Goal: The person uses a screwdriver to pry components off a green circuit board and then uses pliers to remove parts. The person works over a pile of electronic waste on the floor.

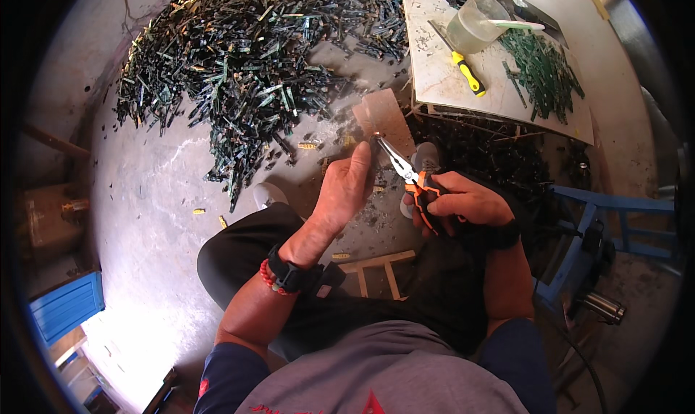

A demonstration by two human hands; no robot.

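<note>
My right hand (467, 200) is wrapped round the orange and black handles of a pair of long-nose pliers (403, 169). Their silver jaws point up and to the left, and the tips meet a tiny dark and coppery piece (376, 136) too small to name. Just left of the jaws, my left hand (346, 184) is closed, its thumb up beside that piece. Its fingers curl away from view, so what they pinch cannot be made out. Beneath the plier tips, a flat brown board (384, 117) lies on the floor.
A large heap of dark green and black strips (253, 59) covers the far floor. On the pale tabletop (456, 88) at right are a yellow screwdriver (467, 73), a clear plastic jug (474, 23) and green strips (543, 73). A blue metal frame (572, 247) stands at right.
</note>
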